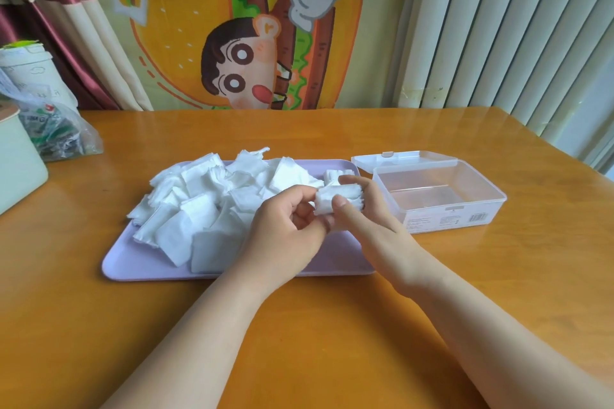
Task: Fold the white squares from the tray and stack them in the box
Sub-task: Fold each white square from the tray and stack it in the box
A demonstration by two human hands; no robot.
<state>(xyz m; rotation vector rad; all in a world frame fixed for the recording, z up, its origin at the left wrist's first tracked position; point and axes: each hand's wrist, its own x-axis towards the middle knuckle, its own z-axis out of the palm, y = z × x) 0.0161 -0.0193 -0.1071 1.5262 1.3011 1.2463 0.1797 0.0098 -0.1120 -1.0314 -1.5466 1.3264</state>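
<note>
The wooden table (332,325) holds a big purple tray (133,271). A clear plastic box (465,212) sits just beside it on the right, so the trip from tray to box is short. The box's lid (405,159) is tipped back to let squares in; none shows inside yet. A messy pile of white squares (199,209) fills the tray. Above the tray's right end, the left hand (282,232) and right hand (368,226) both pinch one white square (335,201), likely bending it into a fold.
</note>
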